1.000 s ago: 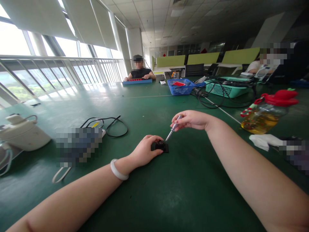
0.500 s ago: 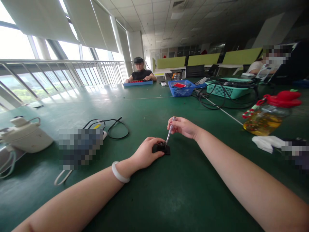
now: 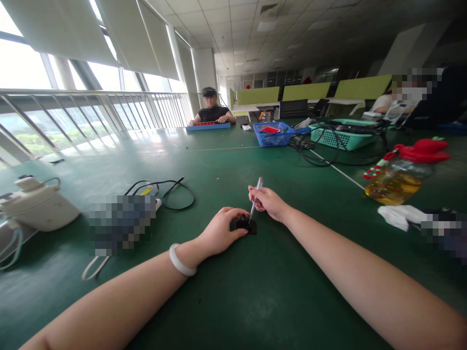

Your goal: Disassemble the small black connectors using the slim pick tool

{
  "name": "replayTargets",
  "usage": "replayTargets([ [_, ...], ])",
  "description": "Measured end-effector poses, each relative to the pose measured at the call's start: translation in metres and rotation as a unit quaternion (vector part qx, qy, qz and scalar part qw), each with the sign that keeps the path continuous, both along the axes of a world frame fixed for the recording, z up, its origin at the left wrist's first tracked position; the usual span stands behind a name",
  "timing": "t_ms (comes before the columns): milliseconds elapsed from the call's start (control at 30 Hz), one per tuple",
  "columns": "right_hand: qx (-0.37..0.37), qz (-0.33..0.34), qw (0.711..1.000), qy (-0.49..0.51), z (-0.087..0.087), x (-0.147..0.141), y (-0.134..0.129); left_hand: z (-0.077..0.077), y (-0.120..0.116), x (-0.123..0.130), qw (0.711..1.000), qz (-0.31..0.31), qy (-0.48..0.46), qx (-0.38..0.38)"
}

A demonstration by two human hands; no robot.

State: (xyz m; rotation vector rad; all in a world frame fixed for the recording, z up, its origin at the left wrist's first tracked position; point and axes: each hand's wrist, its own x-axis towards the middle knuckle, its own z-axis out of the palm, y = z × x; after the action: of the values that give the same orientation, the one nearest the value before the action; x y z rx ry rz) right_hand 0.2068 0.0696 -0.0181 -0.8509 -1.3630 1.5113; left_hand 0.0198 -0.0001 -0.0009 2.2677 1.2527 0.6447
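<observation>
A small black part [image 3: 251,226] lies on the green table [image 3: 219,306], with my left hand [image 3: 222,230] closed around its left side. In my right hand [image 3: 265,200] is a screwdriver [image 3: 253,206] with a clear handle, gripped between the fingers. The screwdriver leans a little, its tip down at the black part. Fine details of the part are too small and dark to tell.
To the left are a white device [image 3: 47,206], a blurred-out object [image 3: 122,223] and a black cable [image 3: 164,201]. On the right stands a red-lidded jar [image 3: 397,180]. Farther back are a blue basket [image 3: 273,136], a green basket [image 3: 337,138] and a person [image 3: 210,114].
My right hand has moved down and left along the screwdriver, closer to the black part. The screwdriver stands slightly steeper. My left hand has stayed in place.
</observation>
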Motion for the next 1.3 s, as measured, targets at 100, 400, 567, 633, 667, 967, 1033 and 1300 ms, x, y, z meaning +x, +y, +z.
replayTargets([
  [100,-0.018,0.016,1.000,0.000,0.0033,0.0022,-0.0017,-0.0001,0.0001,-0.0001,1.000,-0.001,-0.002,-0.001],
  [400,-0.045,0.001,0.999,0.002,0.0019,0.0007,-0.0010,0.0000,0.0000,0.0003,1.000,-0.004,-0.004,-0.007],
  [567,-0.045,-0.013,0.999,0.021,0.0018,0.0015,-0.0006,-0.0012,0.0006,-0.0001,1.000,-0.006,-0.006,-0.001],
  [633,-0.042,-0.020,0.998,0.029,0.0022,0.0020,-0.0009,-0.0014,0.0008,-0.0003,1.000,-0.007,-0.005,0.003],
  [667,-0.041,-0.023,0.998,0.033,0.0024,0.0022,-0.0011,-0.0015,0.0008,-0.0003,1.000,-0.008,-0.004,0.004],
  [967,-0.081,0.000,0.993,0.087,0.0028,0.0069,0.0028,-0.0007,0.0006,-0.0002,1.000,-0.010,-0.003,0.003],
  [1033,-0.085,-0.007,0.992,0.089,0.0023,0.0077,0.0042,-0.0010,0.0008,-0.0001,1.000,-0.010,-0.004,0.002],
  [1300,-0.075,-0.072,0.988,0.119,0.0009,0.0100,0.0069,-0.0019,0.0009,-0.0007,1.000,-0.009,-0.001,0.001],
])
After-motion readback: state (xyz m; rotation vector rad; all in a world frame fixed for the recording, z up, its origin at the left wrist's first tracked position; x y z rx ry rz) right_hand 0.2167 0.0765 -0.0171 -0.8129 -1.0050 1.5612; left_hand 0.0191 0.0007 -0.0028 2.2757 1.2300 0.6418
